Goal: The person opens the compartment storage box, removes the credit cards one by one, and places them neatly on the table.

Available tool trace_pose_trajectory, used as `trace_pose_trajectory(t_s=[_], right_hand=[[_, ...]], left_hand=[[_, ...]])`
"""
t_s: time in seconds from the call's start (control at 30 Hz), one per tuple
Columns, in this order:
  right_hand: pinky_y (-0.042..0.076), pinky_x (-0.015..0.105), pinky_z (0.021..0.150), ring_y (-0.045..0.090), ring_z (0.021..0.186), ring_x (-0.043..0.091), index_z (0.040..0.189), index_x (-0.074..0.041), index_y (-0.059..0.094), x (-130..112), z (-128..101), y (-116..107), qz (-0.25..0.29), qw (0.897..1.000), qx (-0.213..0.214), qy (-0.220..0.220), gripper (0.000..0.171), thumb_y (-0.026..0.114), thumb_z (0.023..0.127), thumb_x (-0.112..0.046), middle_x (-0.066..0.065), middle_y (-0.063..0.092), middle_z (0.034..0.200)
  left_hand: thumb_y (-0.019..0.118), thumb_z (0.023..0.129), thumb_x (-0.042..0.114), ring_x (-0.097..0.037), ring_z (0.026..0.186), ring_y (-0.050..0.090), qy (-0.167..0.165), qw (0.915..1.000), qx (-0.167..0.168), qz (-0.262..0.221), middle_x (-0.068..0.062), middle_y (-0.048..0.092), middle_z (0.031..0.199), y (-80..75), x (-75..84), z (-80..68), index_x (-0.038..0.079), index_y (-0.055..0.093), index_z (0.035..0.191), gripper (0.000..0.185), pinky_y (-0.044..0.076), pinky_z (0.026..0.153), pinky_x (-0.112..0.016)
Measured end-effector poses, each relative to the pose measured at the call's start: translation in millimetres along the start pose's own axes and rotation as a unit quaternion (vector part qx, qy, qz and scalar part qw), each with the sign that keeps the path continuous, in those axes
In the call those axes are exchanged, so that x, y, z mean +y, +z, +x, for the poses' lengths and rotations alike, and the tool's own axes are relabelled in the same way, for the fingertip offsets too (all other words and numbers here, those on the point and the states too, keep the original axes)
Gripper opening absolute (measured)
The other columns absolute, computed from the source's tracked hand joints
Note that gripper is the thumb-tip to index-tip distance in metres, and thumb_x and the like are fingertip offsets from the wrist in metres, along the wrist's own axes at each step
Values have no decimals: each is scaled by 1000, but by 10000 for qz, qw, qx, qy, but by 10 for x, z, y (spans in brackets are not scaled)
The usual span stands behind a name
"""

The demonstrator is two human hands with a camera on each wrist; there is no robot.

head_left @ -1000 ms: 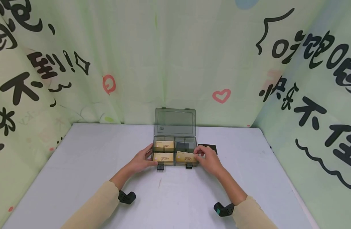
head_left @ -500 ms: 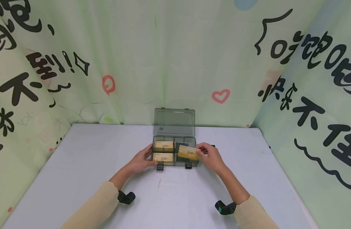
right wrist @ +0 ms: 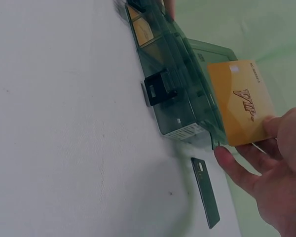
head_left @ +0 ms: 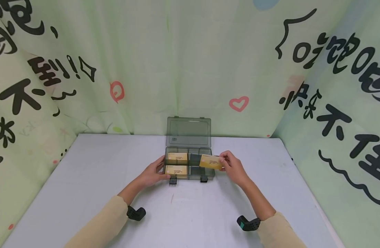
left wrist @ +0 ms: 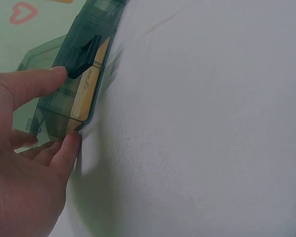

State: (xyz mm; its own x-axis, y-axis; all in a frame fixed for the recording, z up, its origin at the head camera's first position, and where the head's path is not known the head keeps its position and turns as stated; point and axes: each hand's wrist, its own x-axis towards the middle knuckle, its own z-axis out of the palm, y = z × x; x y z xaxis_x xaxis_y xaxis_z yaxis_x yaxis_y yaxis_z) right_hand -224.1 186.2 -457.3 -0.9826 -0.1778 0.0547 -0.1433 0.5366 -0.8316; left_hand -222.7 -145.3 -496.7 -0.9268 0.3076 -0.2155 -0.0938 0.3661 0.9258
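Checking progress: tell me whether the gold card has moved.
Yes. The gold card, pinched by the right hand, rose rightward from the box's front right compartment.

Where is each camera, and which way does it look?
Head: looks forward and down at the table, storage box, both forearms and hands.
Left wrist: looks along the left hand gripping the box's corner.
Right wrist: looks past the right hand pinching a gold VIP card; a black card lies beside.
All share the box.

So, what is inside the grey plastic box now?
The box holds gold cards in its two left compartments. The near-right one looks empty. The right hand holds another gold card above the box, covering part of the right side.
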Motion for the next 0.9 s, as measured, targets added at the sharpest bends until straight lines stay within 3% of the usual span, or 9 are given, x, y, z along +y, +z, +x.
trace_pose_trajectory(t_s=[0.2, 0.63, 0.9], right_hand=[[63, 29, 75, 63, 104, 33, 113, -2, 47, 14, -19, -57, 53, 9999, -41, 101, 14, 45, 102, -11, 23, 61, 118], [62, 34, 81, 63, 101, 27, 110, 0, 57, 114, -66, -160, -189, 9995, 178, 183, 16, 57, 97, -9, 18, 62, 105], [63, 33, 79, 64, 100, 26, 111, 1, 57, 198, -91, -230, -45, 9985, 417, 340, 18, 59, 96, -8, 21, 62, 110]], left_hand=[[73, 85, 10, -32, 148, 21, 23, 10000, -33, -41, -13, 16, 162, -22, 14, -7, 13, 11, 157, 94, 35, 117, -47], [73, 85, 10, -31, 148, 22, 42, 10000, -38, -49, -12, 18, 162, -21, -21, -13, 13, 12, 157, 95, 36, 117, -45], [74, 84, 9, -28, 149, 22, 11, 9999, -10, -154, -8, 19, 162, -20, -22, -2, 16, 13, 157, 95, 35, 118, -43]])
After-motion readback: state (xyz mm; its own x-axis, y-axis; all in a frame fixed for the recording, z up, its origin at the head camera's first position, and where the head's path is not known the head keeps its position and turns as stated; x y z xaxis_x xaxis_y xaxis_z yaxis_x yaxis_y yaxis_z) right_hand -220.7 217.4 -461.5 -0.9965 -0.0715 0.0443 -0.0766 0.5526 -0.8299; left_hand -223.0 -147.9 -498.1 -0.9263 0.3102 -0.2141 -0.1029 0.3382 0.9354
